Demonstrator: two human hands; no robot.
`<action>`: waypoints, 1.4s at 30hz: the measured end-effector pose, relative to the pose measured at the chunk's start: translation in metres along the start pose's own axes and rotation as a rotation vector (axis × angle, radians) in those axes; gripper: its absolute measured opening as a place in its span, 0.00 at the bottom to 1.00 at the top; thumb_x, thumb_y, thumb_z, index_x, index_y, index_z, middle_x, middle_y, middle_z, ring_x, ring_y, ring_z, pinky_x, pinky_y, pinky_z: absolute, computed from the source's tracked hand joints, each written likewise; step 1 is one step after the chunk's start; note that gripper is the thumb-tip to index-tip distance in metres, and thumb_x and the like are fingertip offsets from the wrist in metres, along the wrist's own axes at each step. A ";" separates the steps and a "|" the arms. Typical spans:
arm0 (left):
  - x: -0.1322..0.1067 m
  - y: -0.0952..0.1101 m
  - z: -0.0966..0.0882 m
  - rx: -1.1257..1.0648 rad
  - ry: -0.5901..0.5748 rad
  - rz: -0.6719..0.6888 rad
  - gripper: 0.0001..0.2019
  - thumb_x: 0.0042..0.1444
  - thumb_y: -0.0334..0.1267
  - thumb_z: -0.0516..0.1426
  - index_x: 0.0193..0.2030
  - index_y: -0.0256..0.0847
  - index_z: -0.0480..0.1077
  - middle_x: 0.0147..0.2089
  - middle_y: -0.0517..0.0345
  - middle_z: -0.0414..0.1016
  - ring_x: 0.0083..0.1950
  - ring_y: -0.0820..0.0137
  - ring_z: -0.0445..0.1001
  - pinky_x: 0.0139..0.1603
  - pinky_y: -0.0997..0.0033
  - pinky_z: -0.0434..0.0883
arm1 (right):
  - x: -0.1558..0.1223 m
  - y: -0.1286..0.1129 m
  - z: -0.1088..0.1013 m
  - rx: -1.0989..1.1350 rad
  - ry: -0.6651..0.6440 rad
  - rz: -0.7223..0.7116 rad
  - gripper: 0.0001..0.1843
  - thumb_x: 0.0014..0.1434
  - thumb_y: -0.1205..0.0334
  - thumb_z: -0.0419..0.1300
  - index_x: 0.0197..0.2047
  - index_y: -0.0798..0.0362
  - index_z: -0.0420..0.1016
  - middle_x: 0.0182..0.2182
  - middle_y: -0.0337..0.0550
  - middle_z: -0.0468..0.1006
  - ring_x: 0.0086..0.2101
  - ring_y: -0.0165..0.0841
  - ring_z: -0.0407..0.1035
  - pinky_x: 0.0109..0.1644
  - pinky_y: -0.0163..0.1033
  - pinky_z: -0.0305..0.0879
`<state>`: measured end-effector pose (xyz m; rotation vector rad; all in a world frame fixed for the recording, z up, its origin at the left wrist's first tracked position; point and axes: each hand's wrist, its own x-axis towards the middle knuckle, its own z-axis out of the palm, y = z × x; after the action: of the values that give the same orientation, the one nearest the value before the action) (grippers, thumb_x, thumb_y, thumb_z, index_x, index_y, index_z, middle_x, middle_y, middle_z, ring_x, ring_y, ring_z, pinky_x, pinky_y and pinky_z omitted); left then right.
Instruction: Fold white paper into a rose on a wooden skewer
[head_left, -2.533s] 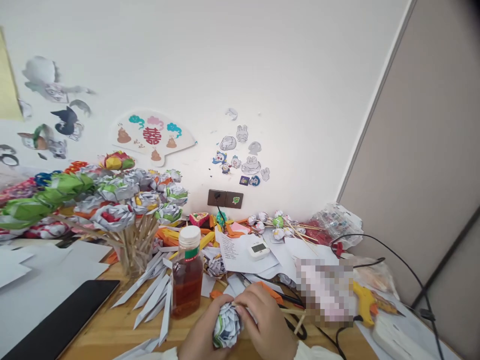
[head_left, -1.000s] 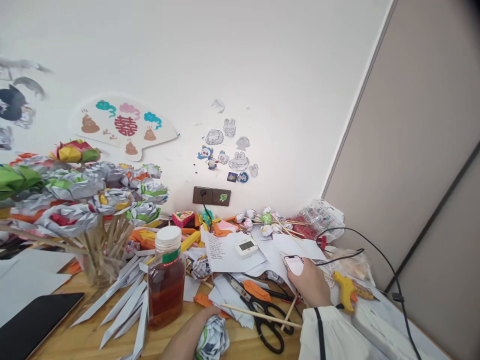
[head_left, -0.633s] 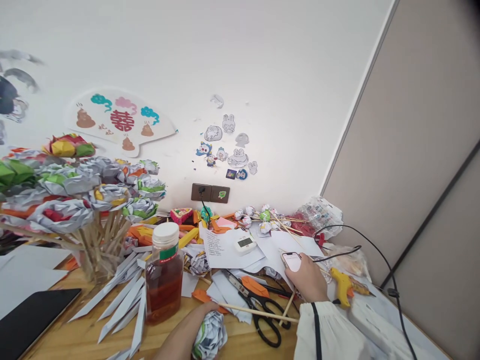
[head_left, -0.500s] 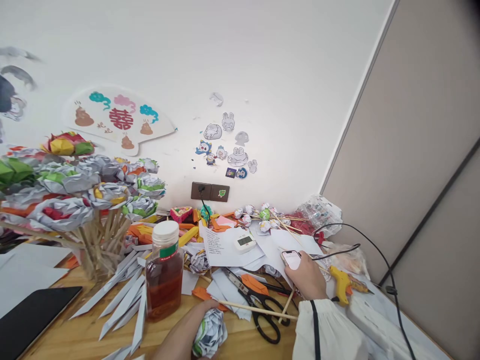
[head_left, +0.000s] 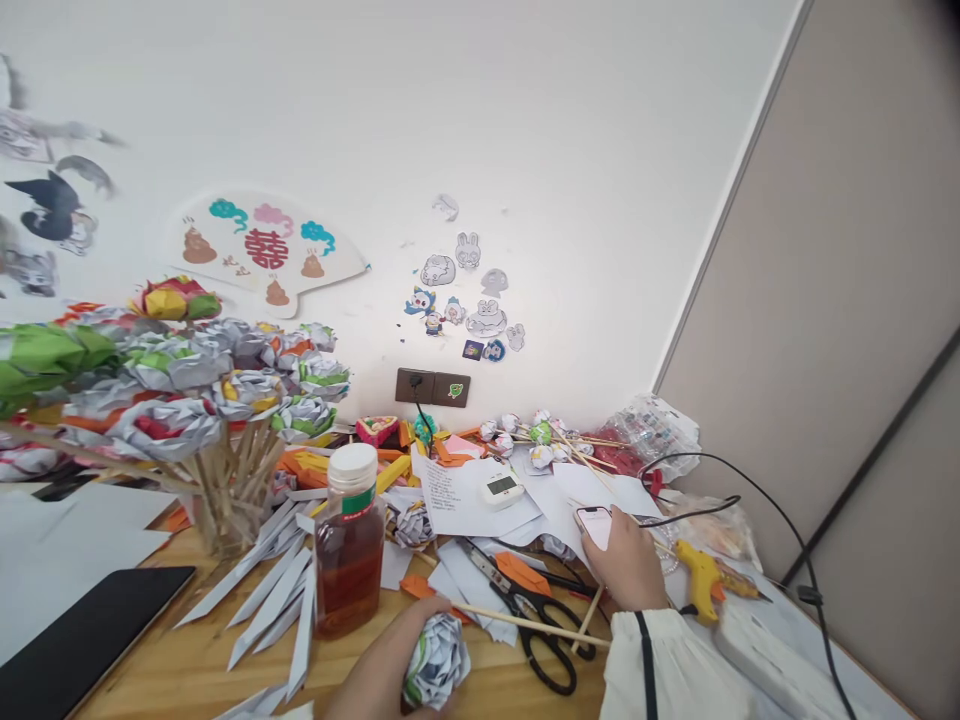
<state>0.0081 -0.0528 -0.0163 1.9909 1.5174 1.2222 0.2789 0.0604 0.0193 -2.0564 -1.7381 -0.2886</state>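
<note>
My left hand (head_left: 394, 665) is closed around a folded paper flower (head_left: 439, 660), white with some green, low in the middle of the view. A thin wooden stick (head_left: 529, 622) runs right from beside my left thumb, across the scissors; where it joins the flower is hidden. My right hand (head_left: 632, 562) is wrapped round the right side of a phone (head_left: 596, 522) with a lit, pale screen. Between the hands lie black-handled scissors (head_left: 551, 660) and an orange paper piece (head_left: 523, 574). My right fingers are partly hidden behind the phone.
A jar of brown liquid (head_left: 349, 570) stands left of my left hand, beside folded white paper strips (head_left: 274, 590). A container of paper flowers (head_left: 232, 500) fills the left. A white timer (head_left: 501, 486) sits on papers. A yellow glue gun (head_left: 701, 580) and black cable (head_left: 776, 525) lie right.
The camera view has turned slightly, so the whole scene sits a little further right and lower. Both hands keep the same holds on the paper flower and the phone.
</note>
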 end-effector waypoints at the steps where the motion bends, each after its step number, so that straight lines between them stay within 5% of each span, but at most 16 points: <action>1: 0.001 0.001 -0.001 -0.014 -0.005 -0.022 0.23 0.39 0.30 0.56 0.46 0.45 0.62 0.44 0.57 0.73 0.44 0.65 0.71 0.46 0.73 0.67 | -0.004 -0.007 -0.005 0.015 0.018 -0.036 0.24 0.50 0.60 0.53 0.49 0.64 0.60 0.44 0.56 0.67 0.46 0.43 0.60 0.50 0.42 0.51; 3: 0.002 0.003 -0.003 -0.038 -0.006 -0.060 0.24 0.39 0.29 0.55 0.47 0.43 0.61 0.43 0.57 0.73 0.43 0.65 0.71 0.45 0.72 0.68 | -0.020 -0.029 -0.014 0.161 0.057 -0.203 0.16 0.54 0.60 0.50 0.45 0.58 0.64 0.42 0.50 0.69 0.43 0.38 0.62 0.48 0.38 0.55; 5: 0.004 0.006 -0.005 -0.064 -0.005 -0.074 0.25 0.38 0.27 0.55 0.48 0.43 0.60 0.43 0.57 0.73 0.43 0.65 0.71 0.45 0.72 0.68 | -0.042 -0.055 -0.018 0.345 -0.044 -0.480 0.11 0.55 0.61 0.49 0.41 0.52 0.66 0.35 0.43 0.71 0.36 0.34 0.66 0.39 0.35 0.61; 7: 0.005 0.009 -0.009 -0.096 -0.012 -0.068 0.25 0.38 0.25 0.55 0.47 0.42 0.60 0.42 0.57 0.72 0.43 0.66 0.71 0.44 0.73 0.67 | -0.065 -0.079 -0.015 0.341 -0.134 -0.757 0.04 0.50 0.62 0.56 0.32 0.50 0.68 0.30 0.40 0.71 0.34 0.35 0.66 0.35 0.36 0.61; 9: 0.006 0.012 -0.012 -0.126 -0.034 -0.065 0.25 0.38 0.25 0.54 0.46 0.42 0.60 0.42 0.58 0.72 0.44 0.67 0.70 0.45 0.74 0.67 | -0.082 -0.095 -0.006 0.256 -0.074 -0.835 0.03 0.48 0.68 0.57 0.27 0.52 0.68 0.26 0.40 0.71 0.30 0.35 0.66 0.31 0.36 0.61; 14: 0.005 0.014 -0.013 -0.146 -0.045 -0.064 0.26 0.38 0.24 0.54 0.47 0.43 0.59 0.41 0.59 0.73 0.42 0.68 0.71 0.43 0.74 0.68 | -0.090 -0.100 0.003 0.238 0.090 -0.762 0.09 0.53 0.71 0.50 0.25 0.52 0.66 0.21 0.40 0.69 0.25 0.33 0.65 0.26 0.35 0.61; 18: 0.003 0.014 -0.011 -0.128 -0.032 -0.054 0.27 0.37 0.25 0.55 0.48 0.44 0.58 0.43 0.59 0.72 0.42 0.68 0.71 0.43 0.74 0.68 | -0.092 -0.100 -0.016 0.424 0.186 -0.726 0.15 0.59 0.66 0.42 0.38 0.51 0.69 0.24 0.43 0.67 0.30 0.35 0.66 0.33 0.38 0.63; 27: 0.001 0.016 -0.012 -0.096 -0.057 -0.024 0.28 0.36 0.25 0.56 0.48 0.44 0.58 0.45 0.58 0.71 0.46 0.66 0.69 0.47 0.73 0.66 | -0.103 -0.103 -0.024 0.561 0.046 -0.811 0.16 0.61 0.61 0.42 0.43 0.52 0.69 0.26 0.43 0.67 0.26 0.32 0.65 0.30 0.34 0.64; 37: 0.000 0.018 -0.012 -0.047 -0.089 -0.021 0.26 0.37 0.26 0.56 0.47 0.43 0.59 0.45 0.55 0.72 0.46 0.65 0.69 0.47 0.71 0.66 | -0.105 -0.104 -0.031 0.588 0.049 -0.765 0.16 0.60 0.61 0.43 0.33 0.51 0.71 0.23 0.41 0.67 0.25 0.32 0.65 0.27 0.34 0.61; 42: -0.001 0.015 -0.011 -0.090 -0.085 -0.018 0.26 0.37 0.25 0.56 0.47 0.44 0.59 0.44 0.55 0.72 0.46 0.64 0.69 0.47 0.70 0.66 | -0.104 -0.100 -0.029 0.548 0.080 -0.792 0.14 0.60 0.59 0.44 0.39 0.51 0.69 0.24 0.42 0.68 0.26 0.32 0.65 0.27 0.34 0.60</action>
<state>0.0084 -0.0612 -0.0001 1.9411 1.4118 1.1623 0.1646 -0.0322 0.0198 -0.9165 -2.1973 -0.0954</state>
